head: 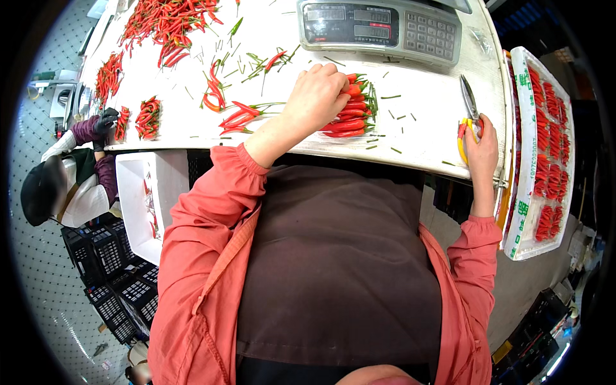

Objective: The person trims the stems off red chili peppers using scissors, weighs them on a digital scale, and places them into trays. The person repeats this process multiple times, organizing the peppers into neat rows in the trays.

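Observation:
A neat row of red chili peppers lies at the table's near edge, stems pointing right. My left hand reaches over the row, its curled fingers gripping peppers at the far end; the fingertips are partly hidden. Short green stems stick out along the row's right side. At the table's right end, my right hand holds a pair of scissors by the red and yellow handles, blades pointing away from me. A few loose chili peppers with long stems lie left of the row.
A digital scale stands at the back. Piled chilies and small packs lie left, near a co-worker in dark gloves. Foam boxes flank the table. Stem bits litter the tabletop.

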